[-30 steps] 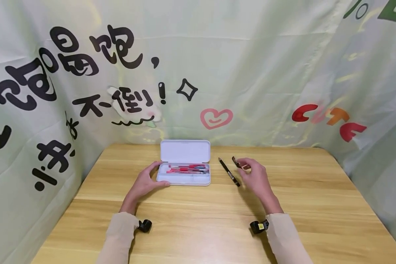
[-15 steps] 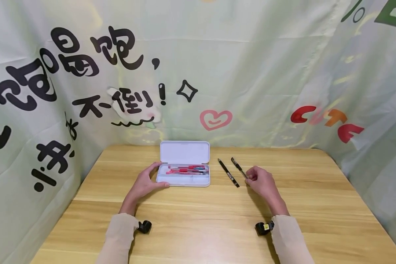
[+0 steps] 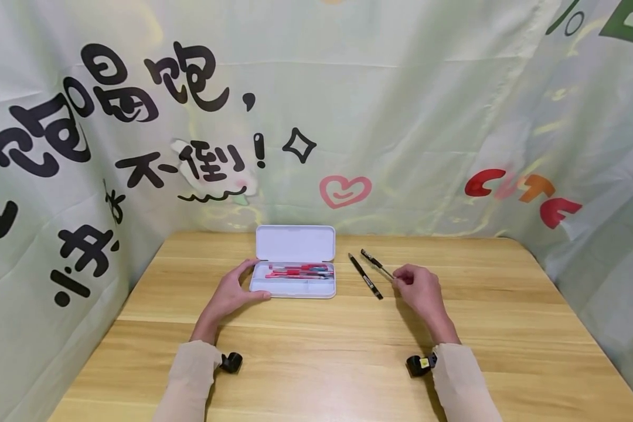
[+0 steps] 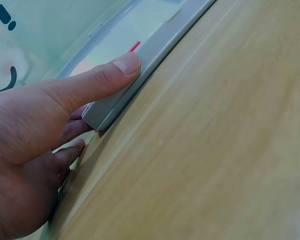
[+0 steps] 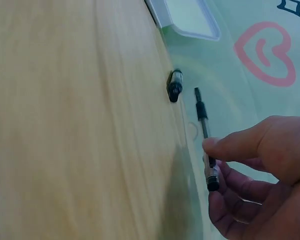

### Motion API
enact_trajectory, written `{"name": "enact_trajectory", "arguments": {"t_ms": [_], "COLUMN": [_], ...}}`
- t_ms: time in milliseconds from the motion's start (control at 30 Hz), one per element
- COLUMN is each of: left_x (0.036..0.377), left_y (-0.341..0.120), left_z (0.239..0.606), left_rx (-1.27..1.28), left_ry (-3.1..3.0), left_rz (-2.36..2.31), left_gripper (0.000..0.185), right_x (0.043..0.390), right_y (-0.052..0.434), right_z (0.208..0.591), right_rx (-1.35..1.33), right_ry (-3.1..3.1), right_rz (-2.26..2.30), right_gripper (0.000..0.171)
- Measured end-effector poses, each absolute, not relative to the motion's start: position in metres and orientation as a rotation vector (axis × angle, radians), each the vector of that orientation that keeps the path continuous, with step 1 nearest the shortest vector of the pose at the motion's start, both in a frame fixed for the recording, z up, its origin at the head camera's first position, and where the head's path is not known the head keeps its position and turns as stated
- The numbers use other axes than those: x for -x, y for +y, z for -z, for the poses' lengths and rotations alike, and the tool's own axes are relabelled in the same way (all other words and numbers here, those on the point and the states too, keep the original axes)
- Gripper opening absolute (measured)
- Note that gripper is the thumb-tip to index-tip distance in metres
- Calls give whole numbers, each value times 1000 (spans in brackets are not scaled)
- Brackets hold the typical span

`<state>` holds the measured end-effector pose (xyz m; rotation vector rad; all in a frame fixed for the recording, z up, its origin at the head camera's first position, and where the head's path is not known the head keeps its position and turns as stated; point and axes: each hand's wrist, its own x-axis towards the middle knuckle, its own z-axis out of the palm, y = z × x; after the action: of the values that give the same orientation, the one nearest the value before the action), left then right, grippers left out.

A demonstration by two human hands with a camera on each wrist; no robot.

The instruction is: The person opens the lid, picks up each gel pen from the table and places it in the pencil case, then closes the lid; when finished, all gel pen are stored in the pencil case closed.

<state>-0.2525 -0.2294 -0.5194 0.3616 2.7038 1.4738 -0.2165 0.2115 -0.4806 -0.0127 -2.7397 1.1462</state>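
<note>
A white pencil case lies on the wooden table with its lid up and several red pens inside. My left hand holds its left end, the thumb pressed on the front rim and the fingers round the corner. A black pen lies on the table just right of the case. My right hand pinches the near end of a second black pen, which points away to the upper left, a little above the table.
The table is boxed in by pale green printed cloth at the back and both sides. The lying pen's end is close to the held pen's tip. Bare wood stretches in front of and to the right of my hands.
My right hand has drawn back to the right and closed its fingertips on the second pen; its far end has swung a little to the left. The left hand and case have stayed put.
</note>
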Motion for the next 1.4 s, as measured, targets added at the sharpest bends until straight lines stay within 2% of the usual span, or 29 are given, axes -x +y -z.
{"name": "enact_trajectory", "arguments": {"t_ms": [400,967,1400], "left_x": [253,252,252], "left_y": [-230,-229,-229], "left_z": [521,521,520], "left_rx": [-328,-329,-334], "left_ry": [2688,2702,2698], "left_rz": [-1474,-1455,-1466], "left_gripper": [94,93,94], "right_x": [222,261,271], "right_y": [178,102,69], "right_z": [480,481,488], "right_rx": [-176,-367,-464], "right_ry": [-2613,-2574,-2636], "right_rz": [-1203,-1252,-1187], "right_gripper": [11,11,10]}}
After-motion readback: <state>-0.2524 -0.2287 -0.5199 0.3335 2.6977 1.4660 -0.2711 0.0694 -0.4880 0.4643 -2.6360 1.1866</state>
